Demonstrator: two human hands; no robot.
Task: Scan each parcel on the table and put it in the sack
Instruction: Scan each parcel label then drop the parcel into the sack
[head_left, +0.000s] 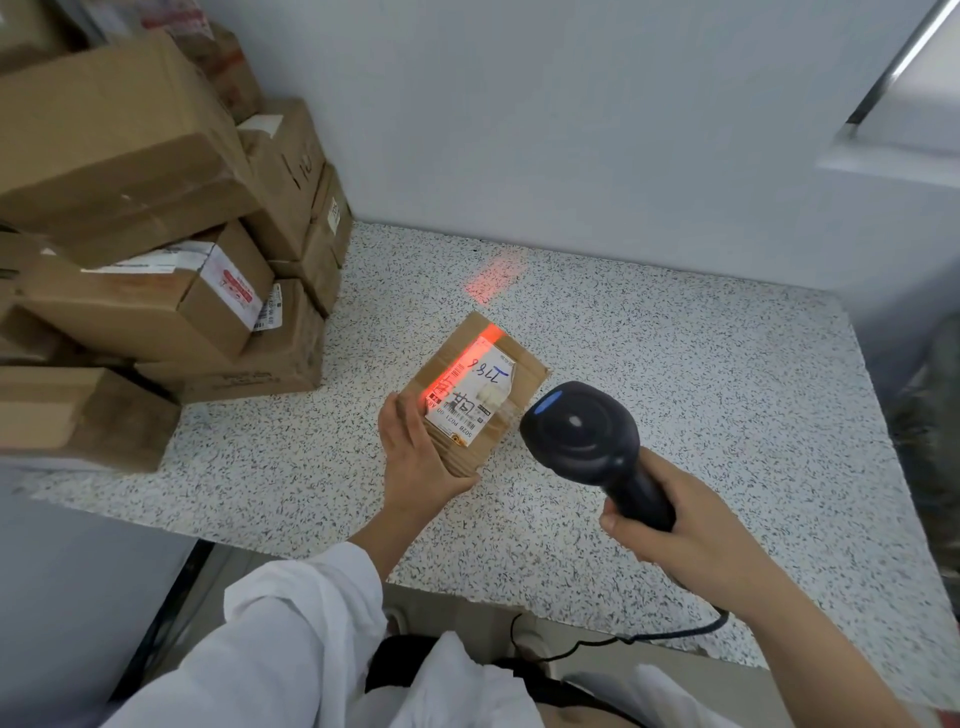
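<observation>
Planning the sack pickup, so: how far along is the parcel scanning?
Done: no sack or finished parcels clearly show, so unknown. In hand: left hand grips a small parcel while right hand aims the scanner, red light crossing its label. Left: bagging it, plus the stacked boxes on the table.

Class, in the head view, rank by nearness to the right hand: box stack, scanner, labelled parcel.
1. Scanner, gripped in the right hand.
2. Labelled parcel, centre, held by the left hand.
3. Box stack, far left.
</observation>
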